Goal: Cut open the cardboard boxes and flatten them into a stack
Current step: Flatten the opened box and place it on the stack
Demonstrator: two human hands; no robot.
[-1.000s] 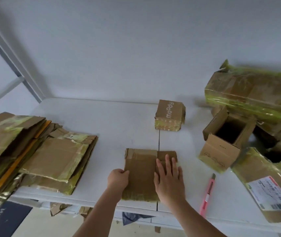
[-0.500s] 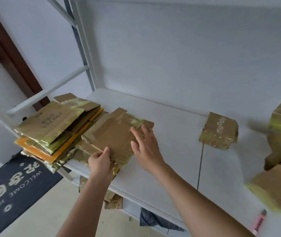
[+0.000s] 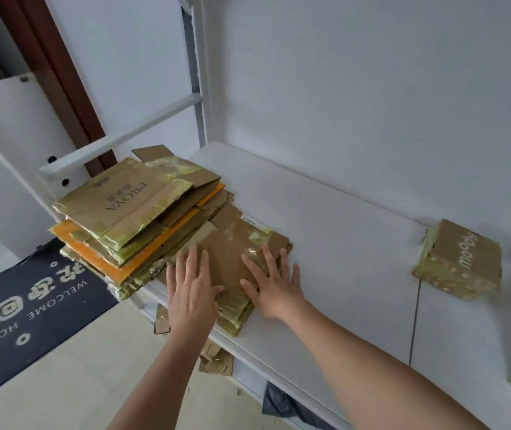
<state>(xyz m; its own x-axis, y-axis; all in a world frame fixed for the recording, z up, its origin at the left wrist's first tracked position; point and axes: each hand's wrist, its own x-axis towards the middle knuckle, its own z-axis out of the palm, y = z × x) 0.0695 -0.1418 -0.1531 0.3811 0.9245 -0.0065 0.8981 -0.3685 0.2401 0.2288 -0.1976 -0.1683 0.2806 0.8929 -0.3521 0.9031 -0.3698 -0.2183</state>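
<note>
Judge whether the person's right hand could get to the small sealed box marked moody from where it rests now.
Probably yes. The right hand lies flat on the flattened cardboard, holding nothing, and only bare white table lies between it and the moody box.

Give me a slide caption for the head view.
Both hands, left and right, press a flattened box onto the stack.

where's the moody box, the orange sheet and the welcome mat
moody box (image 3: 462, 259), head view, on its printed top face
orange sheet (image 3: 99, 254), head view, on its exposed near edge
welcome mat (image 3: 33, 293), head view, on its lettered middle
</note>
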